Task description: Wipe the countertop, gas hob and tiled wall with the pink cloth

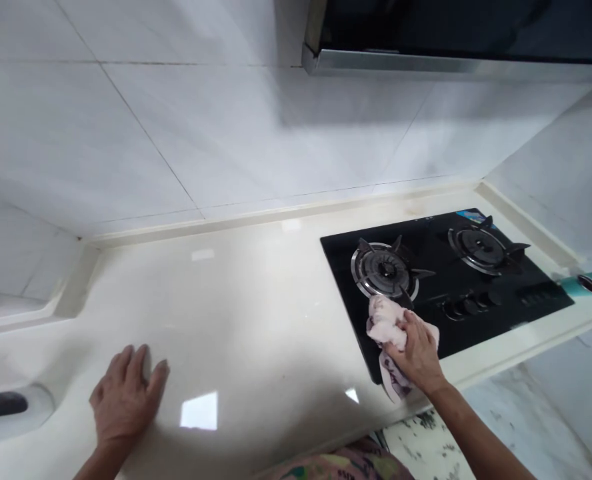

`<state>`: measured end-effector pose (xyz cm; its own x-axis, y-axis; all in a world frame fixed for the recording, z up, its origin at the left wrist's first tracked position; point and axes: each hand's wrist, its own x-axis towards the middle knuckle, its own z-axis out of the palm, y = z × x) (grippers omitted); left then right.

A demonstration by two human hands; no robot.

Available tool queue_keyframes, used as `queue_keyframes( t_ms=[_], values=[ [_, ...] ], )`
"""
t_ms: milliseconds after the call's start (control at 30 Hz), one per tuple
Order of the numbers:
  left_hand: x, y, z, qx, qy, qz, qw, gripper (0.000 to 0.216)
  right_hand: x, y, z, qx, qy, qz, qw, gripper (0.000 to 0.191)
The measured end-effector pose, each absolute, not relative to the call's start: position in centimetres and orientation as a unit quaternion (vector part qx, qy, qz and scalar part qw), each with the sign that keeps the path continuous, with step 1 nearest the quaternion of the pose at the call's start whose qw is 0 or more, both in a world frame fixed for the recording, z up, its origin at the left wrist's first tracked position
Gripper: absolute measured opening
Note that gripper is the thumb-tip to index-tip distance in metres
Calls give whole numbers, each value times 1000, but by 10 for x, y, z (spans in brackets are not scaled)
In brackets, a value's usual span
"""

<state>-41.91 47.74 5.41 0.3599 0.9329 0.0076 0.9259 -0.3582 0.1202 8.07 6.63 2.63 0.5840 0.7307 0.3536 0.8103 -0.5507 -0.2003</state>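
Note:
My right hand point(415, 353) is closed on a crumpled pale pink cloth point(387, 323), pressed to the front left corner of the black glass gas hob point(429, 293). Part of the cloth, with a dark pattern, hangs toward the counter's front edge. Just behind the cloth is the left burner point(385, 269) with its pan supports; the right burner point(481, 247) sits farther back. My left hand point(126, 395) lies flat on the cream countertop point(256, 313), fingers stretched out and holding nothing.
A range hood point(456, 63) juts out above the hob. At the far right lies a green object point(589, 283) with a dark oval on it. A white rounded device with a dark panel point(13, 410) is at the left edge. Tiled walls point(226, 133) border the counter.

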Motion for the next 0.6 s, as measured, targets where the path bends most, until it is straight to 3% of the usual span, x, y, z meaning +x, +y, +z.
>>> queue_keyframes(
  t_ms=[233, 433, 600],
  values=[
    [-411, 472, 64, 821, 567, 46, 48, 68, 14, 122, 19, -872, -415, -105, 238, 37],
    [-407, 471, 67, 818, 572, 44, 40, 75, -3, 189, 32, -815, -432, -28, 385, 30],
    [-411, 473, 64, 824, 563, 49, 43, 73, -4, 159, 52, -815, -310, 91, 481, 39]
  ],
)
